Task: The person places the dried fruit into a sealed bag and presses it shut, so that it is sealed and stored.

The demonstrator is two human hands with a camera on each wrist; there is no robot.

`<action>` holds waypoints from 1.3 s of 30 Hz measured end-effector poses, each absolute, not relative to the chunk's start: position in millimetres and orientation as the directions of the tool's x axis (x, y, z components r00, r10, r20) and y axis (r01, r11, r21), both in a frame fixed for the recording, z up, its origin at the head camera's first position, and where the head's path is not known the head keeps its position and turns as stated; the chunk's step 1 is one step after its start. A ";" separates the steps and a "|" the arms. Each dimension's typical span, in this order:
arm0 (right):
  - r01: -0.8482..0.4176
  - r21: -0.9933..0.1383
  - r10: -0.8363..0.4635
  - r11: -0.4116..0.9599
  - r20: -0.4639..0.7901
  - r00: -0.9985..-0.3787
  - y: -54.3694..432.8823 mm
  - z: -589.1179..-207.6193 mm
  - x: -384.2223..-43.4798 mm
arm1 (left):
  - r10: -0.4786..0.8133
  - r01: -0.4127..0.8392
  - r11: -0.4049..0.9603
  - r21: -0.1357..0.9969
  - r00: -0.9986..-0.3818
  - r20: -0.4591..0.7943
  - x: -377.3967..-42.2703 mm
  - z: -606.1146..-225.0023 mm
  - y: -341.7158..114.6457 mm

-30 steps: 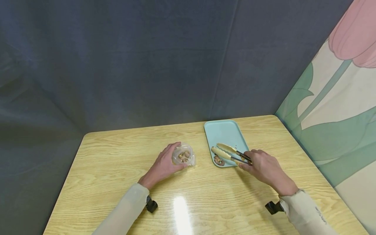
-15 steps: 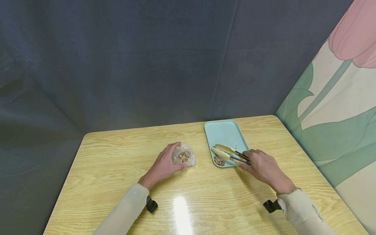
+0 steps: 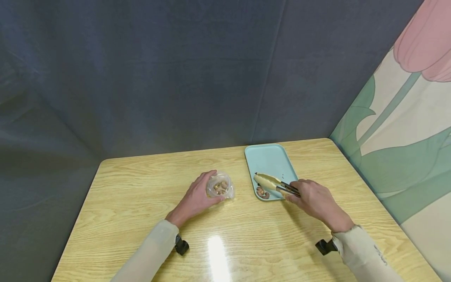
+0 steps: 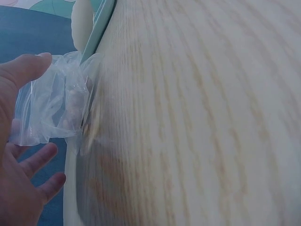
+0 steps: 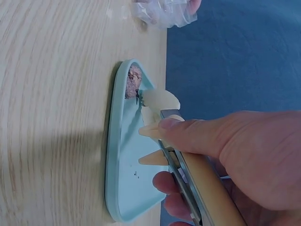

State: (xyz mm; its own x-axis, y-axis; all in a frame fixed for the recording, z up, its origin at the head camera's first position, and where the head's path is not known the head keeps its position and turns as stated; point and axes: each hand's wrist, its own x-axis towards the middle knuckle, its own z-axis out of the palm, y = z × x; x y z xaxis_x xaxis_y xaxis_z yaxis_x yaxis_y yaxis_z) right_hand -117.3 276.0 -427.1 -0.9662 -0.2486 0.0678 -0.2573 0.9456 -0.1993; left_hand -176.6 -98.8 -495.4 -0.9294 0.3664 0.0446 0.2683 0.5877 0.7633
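My left hand holds a clear plastic bag upright on the table, thumb and fingers around its open mouth. Brown pieces show inside the bag. In the left wrist view, two fingers are spread away from the bag. My right hand grips a pair of tongs with cream tips and metal arms. The tips are nearly together, low over the tray. Lumpy brown pieces lie in the tray's near left corner, and a small dark bit is right at the tips.
The pale blue-green tray stands to the right of the bag on a wooden table. Dark crumbs lie on the tray's floor. A dark curtain hangs behind the table, and a flower-patterned wall borders the right side.
The tongs' arms have come together, the two tips moving from apart to nearly touching. My right hand has shifted slightly left. The left hand and bag have stayed in place.
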 end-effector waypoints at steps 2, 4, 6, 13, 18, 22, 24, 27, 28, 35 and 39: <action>-0.250 -0.201 -0.242 0.947 0.063 -0.968 277.4 -424.9 -116.9 | 0.367 0.270 0.588 0.763 -0.929 0.046 -176.5 -495.3 -98.7; -0.240 -0.207 -0.233 0.949 0.059 -0.971 279.1 -422.0 -116.1 | 0.369 0.272 0.587 0.763 -0.928 0.047 -176.5 -495.1 -98.6; -0.231 -0.211 -0.225 0.950 0.054 -0.973 280.9 -418.8 -115.4 | 0.370 0.272 0.588 0.762 -0.928 0.046 -176.4 -494.8 -98.5; -0.229 -0.212 -0.221 0.950 0.062 -0.973 284.0 -413.0 -112.6 | 0.374 0.277 0.581 0.765 -0.926 0.051 -176.8 -495.6 -98.2; -0.230 -0.206 -0.222 0.951 0.064 -0.973 283.8 -412.8 -112.1 | 0.373 0.273 0.583 0.765 -0.926 0.047 -176.6 -494.9 -98.4; -0.231 -0.197 -0.222 0.953 0.065 -0.973 283.9 -411.2 -112.0 | 0.377 0.274 0.580 0.767 -0.925 0.046 -175.8 -493.3 -98.7; -0.232 -0.192 -0.223 0.954 0.069 -0.972 283.9 -409.6 -111.9 | 0.378 0.274 0.575 0.771 -0.925 0.047 -175.2 -492.7 -98.7; -0.234 -0.190 -0.222 0.954 0.079 -0.972 283.5 -405.9 -111.8 | 0.377 0.275 0.568 0.776 -0.925 0.052 -175.1 -492.5 -98.9; -0.235 -0.188 -0.223 0.954 0.083 -0.971 283.3 -404.8 -111.6 | 0.377 0.276 0.566 0.776 -0.925 0.054 -175.2 -492.7 -99.0; -0.242 -0.157 -0.226 0.958 0.111 -0.968 279.9 -398.5 -109.8 | 0.392 0.284 0.563 0.777 -0.918 0.051 -174.6 -494.4 -100.5; -0.259 -0.140 -0.239 0.956 0.146 -0.960 275.7 -392.6 -108.8 | 0.387 0.278 0.573 0.771 -0.921 0.045 -175.4 -494.3 -101.3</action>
State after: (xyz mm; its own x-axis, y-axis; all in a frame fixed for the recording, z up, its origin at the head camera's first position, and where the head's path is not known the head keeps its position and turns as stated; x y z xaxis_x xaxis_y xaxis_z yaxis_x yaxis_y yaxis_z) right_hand -108.8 275.7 -392.6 -0.9601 -0.2389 0.1457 -0.2590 0.9557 -0.1396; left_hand -175.4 -101.3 -494.3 -0.9211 0.3869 0.0448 0.2782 0.5732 0.7707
